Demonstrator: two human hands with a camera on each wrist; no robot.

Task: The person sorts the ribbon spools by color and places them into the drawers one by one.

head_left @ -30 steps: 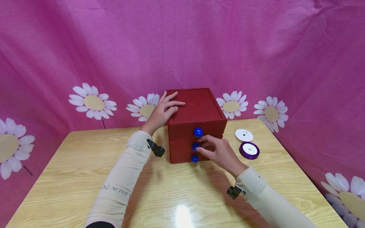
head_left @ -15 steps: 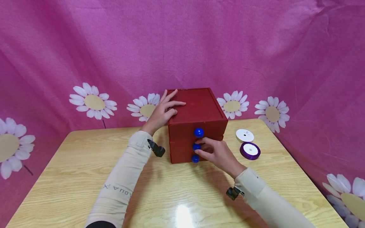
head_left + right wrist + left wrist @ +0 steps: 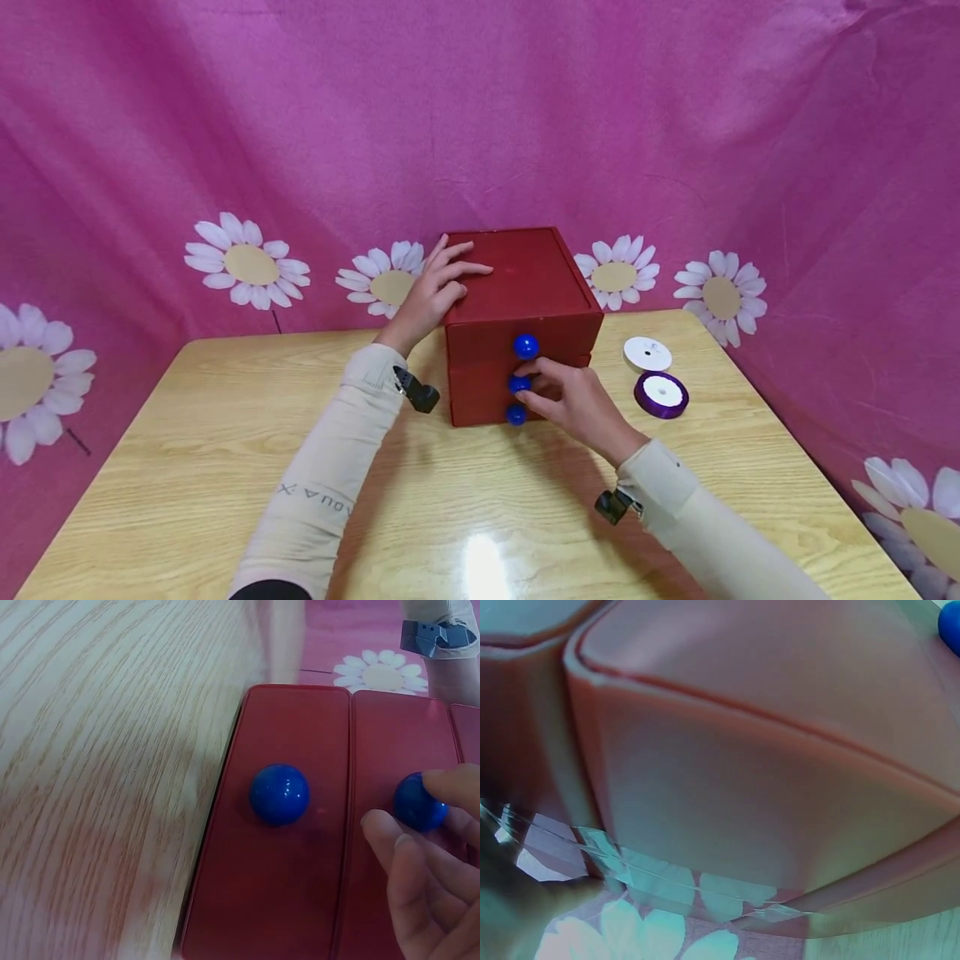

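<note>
A red drawer box [image 3: 517, 279] with three blue round knobs stands on the table. My left hand [image 3: 429, 302] rests on its top at the left edge with fingers spread. Dark and partly cut off, the same hand [image 3: 517, 907] shows at the lower left of the left wrist view. My right hand [image 3: 577, 402] pinches the middle knob [image 3: 519, 383] between thumb and fingers. The right wrist view shows the thumb on this middle knob [image 3: 417, 801] and the bottom knob [image 3: 279, 794] untouched beside it. Above the right hand is the top knob [image 3: 527, 347]. All drawers look closed.
To the right of the box lie a white spool [image 3: 647, 354] and a purple ribbon spool [image 3: 662, 394] on the wooden table [image 3: 247, 450]. A pink cloth [image 3: 480, 108] with white daisies hangs behind and at both sides. Clear tape [image 3: 697, 889] shows along the box.
The right thumb and fingers shift slightly about the middle knob. The left hand keeps its place on the box, and the drawers have not visibly moved.
</note>
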